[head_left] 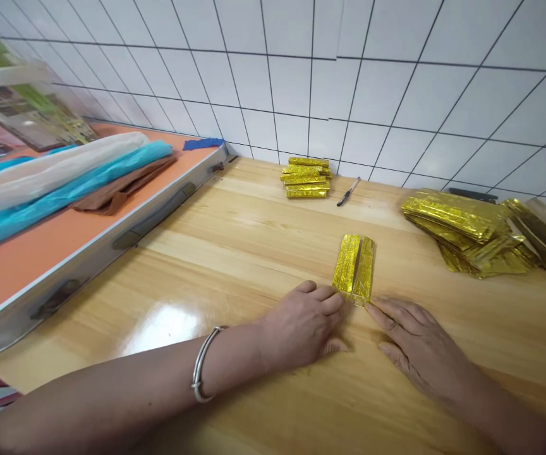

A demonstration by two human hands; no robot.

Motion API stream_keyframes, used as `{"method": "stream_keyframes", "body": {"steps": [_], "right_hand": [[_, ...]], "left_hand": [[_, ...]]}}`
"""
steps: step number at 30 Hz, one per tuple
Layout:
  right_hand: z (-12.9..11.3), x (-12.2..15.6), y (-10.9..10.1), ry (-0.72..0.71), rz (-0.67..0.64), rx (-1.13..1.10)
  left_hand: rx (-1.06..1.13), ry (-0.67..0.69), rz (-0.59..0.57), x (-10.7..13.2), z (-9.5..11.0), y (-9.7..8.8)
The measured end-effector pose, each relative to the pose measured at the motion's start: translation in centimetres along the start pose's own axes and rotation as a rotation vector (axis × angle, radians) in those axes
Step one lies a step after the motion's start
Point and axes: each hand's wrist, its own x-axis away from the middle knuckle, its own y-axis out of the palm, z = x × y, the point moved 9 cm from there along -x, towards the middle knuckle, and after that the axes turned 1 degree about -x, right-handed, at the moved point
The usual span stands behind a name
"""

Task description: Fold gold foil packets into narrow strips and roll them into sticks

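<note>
A shiny gold foil sheet (pixel 349 260) lies on the wooden table, its two long sides folded inward with a narrow dark gap between them. My left hand (pixel 304 322), with a silver bangle on the wrist, presses curled fingers onto its lower left corner. The thumb of that hand points away from the foil. My right hand (pixel 418 344) lies at the lower right corner with fingers stretched out, the index fingertip touching the foil's edge. Whether anything is under the left fingertips is hidden.
Folded gold foil strips (pixel 307 179) are stacked near the tiled wall, beside a pen (pixel 349 191). A loose pile of gold foil sheets (pixel 467 227) lies at the right. On the left, an orange-topped board (pixel 64 253) with metal latches carries rolled blue, white and brown material.
</note>
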Motion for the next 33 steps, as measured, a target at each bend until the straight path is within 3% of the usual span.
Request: {"method": "stream_keyframes", "body": {"steps": [4, 9, 11, 13, 15, 18, 21, 23, 28, 33], "right_hand": [[-0.9, -0.3, -0.5, 0.069, 0.016, 0.019], [-5.6, -1.4, -1.3, 0.157, -0.074, -0.098], [-7.9, -1.9, -1.8, 0.077, -0.121, -0.188], [-8.7, -2.3, -2.4, -0.025, -0.145, -0.265], [-6.5, -2.7, -3.5, -0.049, -0.061, -0.236], [1.1, -3.5, -4.4, 0.059, 0.097, -0.129], [7.9, -4.2, -3.3, 0.112, 0.109, -0.137], [10.1, -4.4, -2.4, 0.091, 0.078, -0.214], [10.9, -2.5, -2.4, 0.184, 0.095, -0.292], [6.1, 1.5, -3.5, 0.232, -0.019, -0.185]], "left_hand": [[-0.027, -0.024, 0.053, -0.7, -0.2, -0.7], [-0.055, -0.055, 0.125, -1.5, -0.9, -1.6], [-0.047, -0.085, 0.138, -1.9, -1.1, -1.3], [-0.051, -0.121, 0.166, -2.1, -1.1, -1.0], [-0.065, -0.139, 0.204, -2.2, -0.9, -0.6], [-0.081, -0.137, 0.248, -2.2, -0.5, -0.2], [-0.088, -0.132, 0.27, -2.1, -0.6, -0.1], [-0.1, -0.116, 0.275, -2.2, -0.7, -0.2], [-0.134, 0.001, 0.259, -2.8, -1.4, -0.4], [-0.127, 0.176, 0.222, -3.8, -3.0, -1.7]]}}
